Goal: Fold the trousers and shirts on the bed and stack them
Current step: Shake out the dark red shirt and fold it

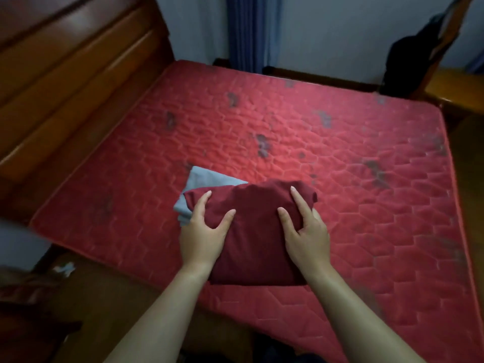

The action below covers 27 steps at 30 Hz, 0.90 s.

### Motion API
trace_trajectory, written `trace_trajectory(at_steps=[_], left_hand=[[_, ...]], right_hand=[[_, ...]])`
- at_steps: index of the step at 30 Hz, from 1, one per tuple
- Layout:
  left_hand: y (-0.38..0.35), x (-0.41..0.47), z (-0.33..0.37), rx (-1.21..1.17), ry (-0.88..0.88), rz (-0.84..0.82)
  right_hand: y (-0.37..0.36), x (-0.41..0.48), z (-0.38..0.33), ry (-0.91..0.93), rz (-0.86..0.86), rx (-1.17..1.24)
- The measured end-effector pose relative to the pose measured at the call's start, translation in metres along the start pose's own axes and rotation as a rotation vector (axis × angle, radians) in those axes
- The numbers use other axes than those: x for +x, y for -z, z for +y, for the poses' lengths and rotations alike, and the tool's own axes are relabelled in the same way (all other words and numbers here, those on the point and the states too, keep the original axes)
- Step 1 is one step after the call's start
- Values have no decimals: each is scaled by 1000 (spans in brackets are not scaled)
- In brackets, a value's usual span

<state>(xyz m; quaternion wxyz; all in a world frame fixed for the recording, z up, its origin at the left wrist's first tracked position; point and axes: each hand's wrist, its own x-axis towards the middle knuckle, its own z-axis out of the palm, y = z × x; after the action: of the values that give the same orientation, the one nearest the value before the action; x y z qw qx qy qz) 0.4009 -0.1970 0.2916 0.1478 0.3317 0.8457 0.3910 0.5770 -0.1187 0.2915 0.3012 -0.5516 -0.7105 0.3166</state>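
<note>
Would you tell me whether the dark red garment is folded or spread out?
Folded: the red garment is a compact rectangle lying partly on a grey garment, with the left hand and right hand resting on it.

The grey garment (201, 184) lies mostly under the maroon garment (254, 231). Only its left edge and far corner show, so I can't say what it is. The outer fingers of the left hand (203, 234) and right hand (306, 231) drop over the maroon sides, out of sight. The headboard (65, 87) runs off left and top. A dark shape (403, 66) by the far corner and a pale scrap (64, 268) on the floor are too blurred to name.
</note>
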Motion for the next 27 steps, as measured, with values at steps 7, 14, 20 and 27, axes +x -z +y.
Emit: trace_trajectory(at_steps=[7, 14, 20, 27], left_hand=[[156, 30, -120, 30, 92, 127], [291, 66, -236, 43, 200, 297], [341, 116, -295, 12, 289, 360], [355, 216, -362, 4, 451, 426]], right_hand=[[-144, -48, -124, 128, -164, 41], [-289, -87, -236, 253, -315, 121], [-375, -71, -297, 315, -416, 42], [-500, -5, -342, 404, -525, -20]])
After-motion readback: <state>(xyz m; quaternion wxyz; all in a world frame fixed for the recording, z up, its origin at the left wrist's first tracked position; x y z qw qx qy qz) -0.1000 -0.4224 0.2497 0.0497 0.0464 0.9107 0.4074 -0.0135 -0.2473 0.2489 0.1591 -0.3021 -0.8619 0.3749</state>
